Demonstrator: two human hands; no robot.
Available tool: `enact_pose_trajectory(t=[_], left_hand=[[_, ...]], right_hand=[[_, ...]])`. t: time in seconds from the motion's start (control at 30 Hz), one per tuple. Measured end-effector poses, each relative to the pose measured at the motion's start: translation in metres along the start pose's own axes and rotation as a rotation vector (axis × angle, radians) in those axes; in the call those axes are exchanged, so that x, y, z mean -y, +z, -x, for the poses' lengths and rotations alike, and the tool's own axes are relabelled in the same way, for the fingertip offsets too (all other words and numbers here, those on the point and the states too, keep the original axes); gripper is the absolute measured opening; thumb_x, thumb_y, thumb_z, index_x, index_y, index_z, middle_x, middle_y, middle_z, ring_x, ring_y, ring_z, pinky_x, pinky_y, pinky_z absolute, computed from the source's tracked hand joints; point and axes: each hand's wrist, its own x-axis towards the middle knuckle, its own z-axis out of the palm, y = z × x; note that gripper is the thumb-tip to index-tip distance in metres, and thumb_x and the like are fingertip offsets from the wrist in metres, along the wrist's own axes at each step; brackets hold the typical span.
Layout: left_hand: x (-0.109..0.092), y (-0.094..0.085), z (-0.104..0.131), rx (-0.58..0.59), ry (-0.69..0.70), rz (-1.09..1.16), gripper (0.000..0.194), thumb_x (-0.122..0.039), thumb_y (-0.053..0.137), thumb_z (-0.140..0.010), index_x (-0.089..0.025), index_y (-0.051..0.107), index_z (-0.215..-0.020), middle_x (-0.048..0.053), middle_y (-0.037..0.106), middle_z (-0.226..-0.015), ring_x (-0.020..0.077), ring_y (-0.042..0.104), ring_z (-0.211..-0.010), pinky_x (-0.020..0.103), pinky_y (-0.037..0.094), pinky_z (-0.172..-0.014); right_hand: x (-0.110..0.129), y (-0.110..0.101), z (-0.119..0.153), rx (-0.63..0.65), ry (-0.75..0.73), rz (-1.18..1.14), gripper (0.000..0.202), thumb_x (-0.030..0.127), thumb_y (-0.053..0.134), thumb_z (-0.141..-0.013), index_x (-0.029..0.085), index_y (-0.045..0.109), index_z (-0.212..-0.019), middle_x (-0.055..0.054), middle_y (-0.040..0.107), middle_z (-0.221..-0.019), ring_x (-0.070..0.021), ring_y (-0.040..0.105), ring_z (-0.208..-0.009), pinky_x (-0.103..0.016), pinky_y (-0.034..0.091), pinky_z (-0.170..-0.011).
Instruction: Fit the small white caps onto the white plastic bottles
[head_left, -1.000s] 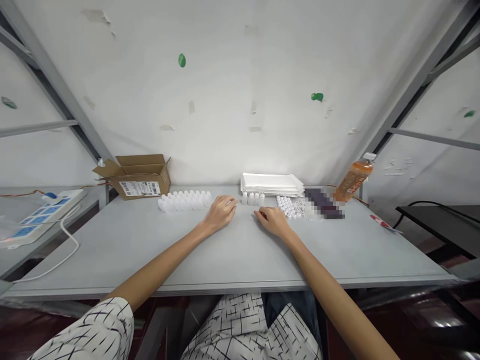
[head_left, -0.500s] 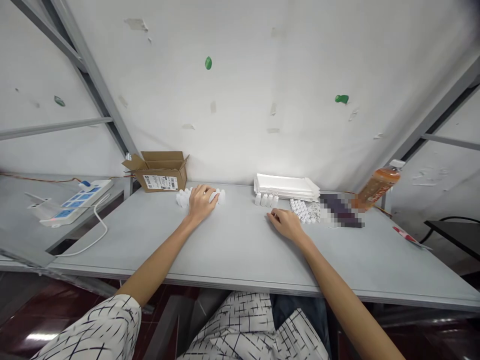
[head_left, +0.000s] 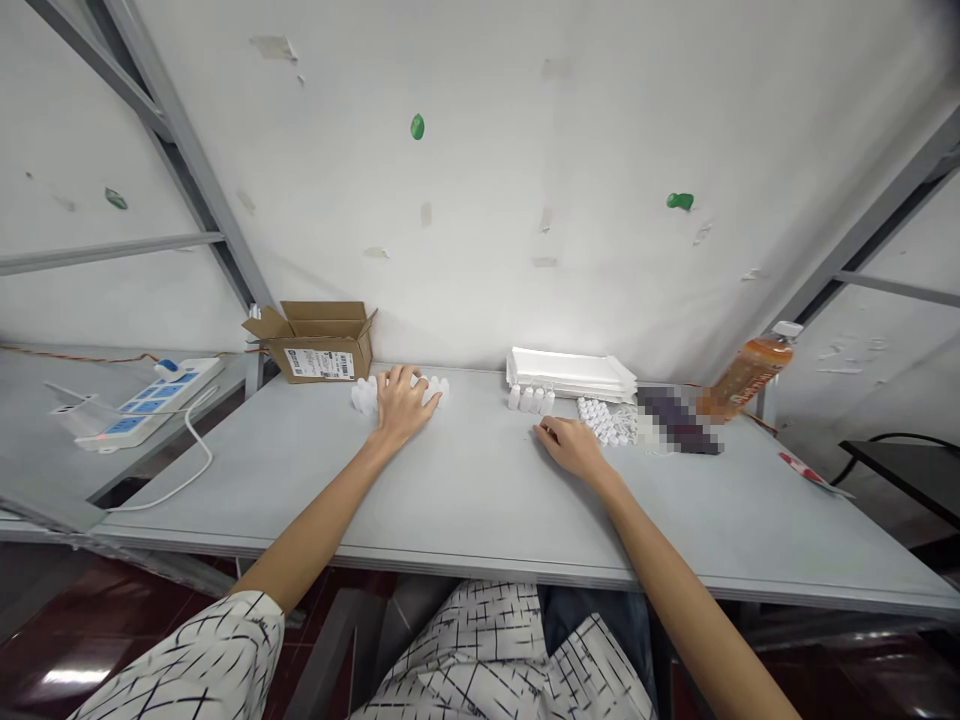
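My left hand [head_left: 401,405] lies over a cluster of small white bottles [head_left: 364,396] at the back of the table, left of centre. Its fingers are spread and bent down among them, with the thumb out to the right; the fingertips are partly hidden. On the tabletop to the right rests my right hand [head_left: 571,447], its fingers loosely curled in and no object visible in them. Just beyond it stands a short row of small white bottles with nozzle tips [head_left: 532,400]. Beside that hand lies a group of small white caps [head_left: 595,418].
An opened cardboard box [head_left: 322,345] stands at the back left. White flat trays or sheets [head_left: 574,374] are stacked by the wall. Farther right are a pixelated dark item [head_left: 679,420] and an orange drink bottle [head_left: 754,370]. A power strip [head_left: 154,405] with a white cable lies left.
The fingers of my left hand have spread somewhat among the white bottles. My right hand has stayed in place. The view has shifted very slightly.
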Motion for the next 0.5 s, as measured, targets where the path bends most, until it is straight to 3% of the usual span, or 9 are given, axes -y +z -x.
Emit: enact_pose_trajectory(t=[0.33,0.5], left_hand=[[-0.010,-0.001,0.001,0.044,-0.044,0.134,0.008,-0.025,0.069,-0.080,-0.019,0.065,-0.076,0.010,0.063,-0.103,0.0276,0.056,-0.099,0.041,0.040,-0.083],[-0.026,-0.012,-0.002,0.061,-0.021,0.453,0.015,-0.034,0.068,-0.084,-0.021,0.063,-0.080,0.007,0.064,-0.101,0.0211,0.059,-0.096,0.036,0.045,-0.087]], right_hand=[[0.001,-0.002,0.000,0.005,-0.006,-0.010,0.034,0.033,0.040,-0.100,0.019,0.066,-0.084,-0.007,0.072,-0.083,-0.0190,0.062,-0.073,-0.028,0.026,-0.059],[-0.009,-0.006,-0.002,0.008,-0.010,-0.120,0.042,0.038,0.038,-0.099,0.019,0.063,-0.071,-0.005,0.066,-0.068,-0.0173,0.058,-0.064,-0.027,0.028,-0.058]])
